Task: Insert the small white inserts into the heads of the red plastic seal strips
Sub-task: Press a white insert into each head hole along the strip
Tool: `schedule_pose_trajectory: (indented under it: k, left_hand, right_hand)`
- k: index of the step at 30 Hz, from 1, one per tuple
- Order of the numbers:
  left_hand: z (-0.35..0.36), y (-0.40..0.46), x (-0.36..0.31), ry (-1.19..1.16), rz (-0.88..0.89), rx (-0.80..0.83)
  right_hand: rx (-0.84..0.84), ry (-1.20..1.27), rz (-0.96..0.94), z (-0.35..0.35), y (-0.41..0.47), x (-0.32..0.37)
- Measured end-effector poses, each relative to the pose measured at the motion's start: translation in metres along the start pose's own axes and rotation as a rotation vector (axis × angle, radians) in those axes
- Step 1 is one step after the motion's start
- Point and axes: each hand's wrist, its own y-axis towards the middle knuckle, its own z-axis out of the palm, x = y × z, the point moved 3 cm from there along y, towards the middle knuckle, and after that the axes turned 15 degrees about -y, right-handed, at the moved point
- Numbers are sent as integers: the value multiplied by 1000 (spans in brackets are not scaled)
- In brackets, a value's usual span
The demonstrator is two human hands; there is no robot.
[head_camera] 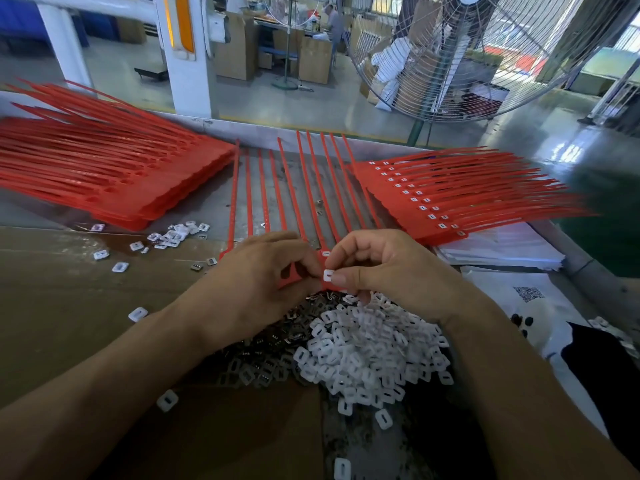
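On the grey desk, the left hand pinches the flat head of the red plastic seal strip, keeping it steady. The right hand pinches 1 small white square insert against that head. Best to square the insert with its pocket, then press flat with the thumb until it seats flush.

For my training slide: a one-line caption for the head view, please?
Right hand presses a white insert into a red strip head held by the left hand.
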Motion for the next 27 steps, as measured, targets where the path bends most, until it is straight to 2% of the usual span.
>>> schedule_pose_trajectory:
  k: [6,11,19,23,27]
  left_hand:
    - [-2,-2,0,-49,-13,-82]
    - [-3,-1,-4,-9,31,-51]
    - [-8,-1,-1,10,11,-89]
    - [-10,-1,1,-4,-31,-100]
    - [-9,-3,4,37,-51,6]
  right_hand:
    - [-12,44,-7,6,4,-1]
    - [-18,53,10,7,4,1]
    - [-88,-176,4,2,-1,4]
    - [30,-259,-21,6,-1,4]
    - [105,-340,-2,7,-3,3]
